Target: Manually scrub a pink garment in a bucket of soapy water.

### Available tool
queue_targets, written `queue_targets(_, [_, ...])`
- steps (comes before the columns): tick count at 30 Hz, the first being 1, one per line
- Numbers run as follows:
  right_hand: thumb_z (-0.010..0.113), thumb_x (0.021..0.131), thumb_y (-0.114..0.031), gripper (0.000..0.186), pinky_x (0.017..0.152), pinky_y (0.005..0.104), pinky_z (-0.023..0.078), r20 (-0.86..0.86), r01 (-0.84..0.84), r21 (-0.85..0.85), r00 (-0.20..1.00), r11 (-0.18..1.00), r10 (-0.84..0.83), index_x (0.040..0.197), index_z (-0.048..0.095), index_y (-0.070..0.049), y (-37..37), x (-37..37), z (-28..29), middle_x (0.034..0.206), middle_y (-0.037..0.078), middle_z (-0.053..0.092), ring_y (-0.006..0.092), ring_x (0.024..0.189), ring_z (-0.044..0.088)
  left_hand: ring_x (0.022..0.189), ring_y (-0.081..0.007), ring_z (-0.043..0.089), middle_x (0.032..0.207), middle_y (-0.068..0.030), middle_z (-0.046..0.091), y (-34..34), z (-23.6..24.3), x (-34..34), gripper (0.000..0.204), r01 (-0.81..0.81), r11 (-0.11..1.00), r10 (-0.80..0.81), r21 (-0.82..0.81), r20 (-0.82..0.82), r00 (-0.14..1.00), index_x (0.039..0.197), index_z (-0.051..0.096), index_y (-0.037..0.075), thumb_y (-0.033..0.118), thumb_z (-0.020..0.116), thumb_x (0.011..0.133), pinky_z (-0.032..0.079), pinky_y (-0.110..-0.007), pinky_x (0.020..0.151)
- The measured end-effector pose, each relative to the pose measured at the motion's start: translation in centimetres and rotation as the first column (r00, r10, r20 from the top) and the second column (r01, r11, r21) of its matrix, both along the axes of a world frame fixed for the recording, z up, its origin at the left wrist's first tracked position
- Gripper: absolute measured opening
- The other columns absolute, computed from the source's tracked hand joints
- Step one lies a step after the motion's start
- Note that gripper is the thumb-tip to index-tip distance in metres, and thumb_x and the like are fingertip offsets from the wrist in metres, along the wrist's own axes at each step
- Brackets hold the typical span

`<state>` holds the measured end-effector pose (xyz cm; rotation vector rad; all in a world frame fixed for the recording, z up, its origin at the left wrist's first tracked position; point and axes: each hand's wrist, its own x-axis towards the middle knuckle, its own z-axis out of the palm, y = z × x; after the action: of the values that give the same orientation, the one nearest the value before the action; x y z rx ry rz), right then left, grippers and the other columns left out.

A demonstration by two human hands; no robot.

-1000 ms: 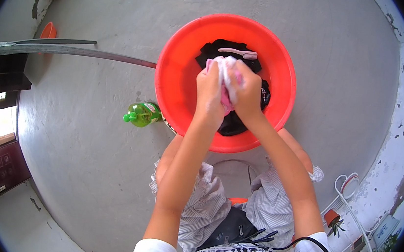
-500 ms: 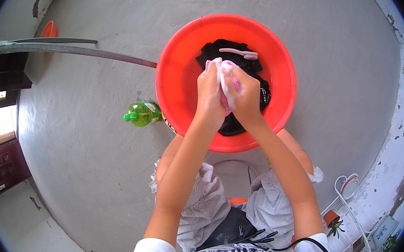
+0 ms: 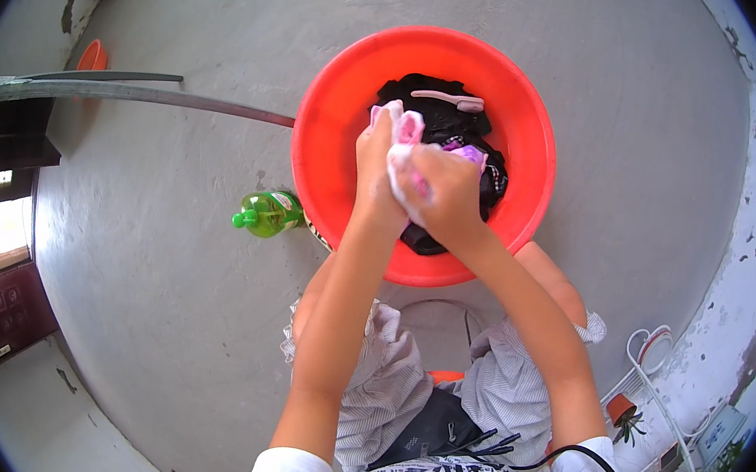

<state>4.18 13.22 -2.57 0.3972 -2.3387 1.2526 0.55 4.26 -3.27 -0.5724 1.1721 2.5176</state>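
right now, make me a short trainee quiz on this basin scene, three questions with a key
1. Fill in: the brush in the basin rests on ____.
2. True or false: the bottle is on the floor, outside the basin.
3. What are the left hand and right hand holding?
a) the brush
b) the bottle
c) a foamy pink cloth

Key: 1. black cloth; 2. true; 3. c
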Motion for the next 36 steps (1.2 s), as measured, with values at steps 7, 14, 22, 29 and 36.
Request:
queue_targets(7, [0.061,0.078,-0.019,0.014,0.051,0.0354,0.044,0.199,0.117,-0.198,0.977,0.973,-0.077,0.079,0.059,-0.005,0.2,-0.3,-0.3,0.063,0.013,0.055,0.03,0.058,0.056,0.075,-0.0109,0.055,0.081,0.0013,0.056,1.0,1.3,0.4,0.025,0.027,1.0,-0.028,0.012,0.048,0.998,0.095,0.055,0.013,0.037,0.049,0.089,0.046,-0.026,0.066])
queue_targets(14, [0.051,0.087,-0.02,0.023,0.059,0.0321,0.043,0.45,0.291,-0.469,0.891,0.834,-0.058,0.085,0.056,0.002,1.7,-2.0,-0.7,0.07,0.019,0.055,0.0269,0.06,0.054,0.06,-0.0087,0.052,0.073,-0.0012,0.055,2.8,2.4,1.5,0.024,0.015,0.995,-0.008,-0.099,0.072,0.997,0.086,0.054,0.006,0.029,0.046,0.09,0.042,-0.024,0.05])
queue_targets(22, [0.06,0.077,-0.018,0.014,0.05,0.0356,0.043,0.169,0.188,-0.188,0.973,0.964,-0.157,0.08,0.059,-0.004,0.5,-0.7,-0.4,0.064,0.014,0.055,0.0305,0.057,0.056,0.079,-0.0133,0.055,0.088,-0.0028,0.058,1.1,2.0,0.5,0.03,0.101,0.994,-0.1,-0.041,0.044,0.994,0.098,0.056,0.009,0.037,0.048,0.089,0.046,-0.027,0.07])
queue_targets(29, [0.063,0.074,-0.015,0.01,0.045,0.0366,0.04,-0.026,0.022,-0.11,0.999,0.994,-0.025,0.075,0.058,-0.006,-0.3,-0.2,-0.6,0.058,0.012,0.052,0.0278,0.051,0.053,0.074,-0.01,0.053,0.084,0.0007,0.054,0.3,1.6,0.3,0.026,0.024,0.996,-0.022,-0.089,0.027,0.999,0.094,0.054,0.014,0.038,0.053,0.086,0.044,-0.025,0.065])
queue_targets(36, [0.052,0.086,-0.02,0.021,0.055,0.0326,0.042,0.391,0.257,-0.385,0.916,0.886,-0.096,0.082,0.055,0.0,1.1,-1.4,0.3,0.068,0.018,0.053,0.0313,0.056,0.044,0.058,-0.0079,0.05,0.07,-0.0001,0.054,2.3,2.7,1.5,0.024,0.015,0.996,-0.011,-0.093,0.047,0.999,0.082,0.054,0.007,0.028,0.047,0.089,0.04,-0.024,0.048])
